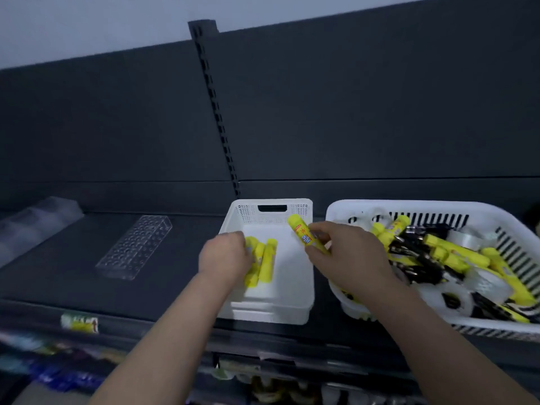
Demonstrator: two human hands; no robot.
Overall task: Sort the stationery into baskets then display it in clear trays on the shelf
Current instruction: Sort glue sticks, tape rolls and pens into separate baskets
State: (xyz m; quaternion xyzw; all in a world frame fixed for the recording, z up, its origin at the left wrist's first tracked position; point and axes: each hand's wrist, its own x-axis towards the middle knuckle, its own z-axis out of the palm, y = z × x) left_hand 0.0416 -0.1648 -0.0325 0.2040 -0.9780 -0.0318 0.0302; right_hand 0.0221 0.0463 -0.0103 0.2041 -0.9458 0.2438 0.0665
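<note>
Yellow glue stick (306, 235) is pinched in the right hand (347, 255), tilted over the small white basket (271, 203). The left hand (223, 255) covers a few more sticks (267, 261) lying inside it; can't tell if it's gripping them. The big basket (409, 204) of mixed stationery sits just right, and the clear holed tray (137, 244) is well left.

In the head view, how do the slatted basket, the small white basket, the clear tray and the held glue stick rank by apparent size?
1. slatted basket, although the frame edge cuts it off
2. small white basket
3. clear tray
4. glue stick in the right hand
</note>
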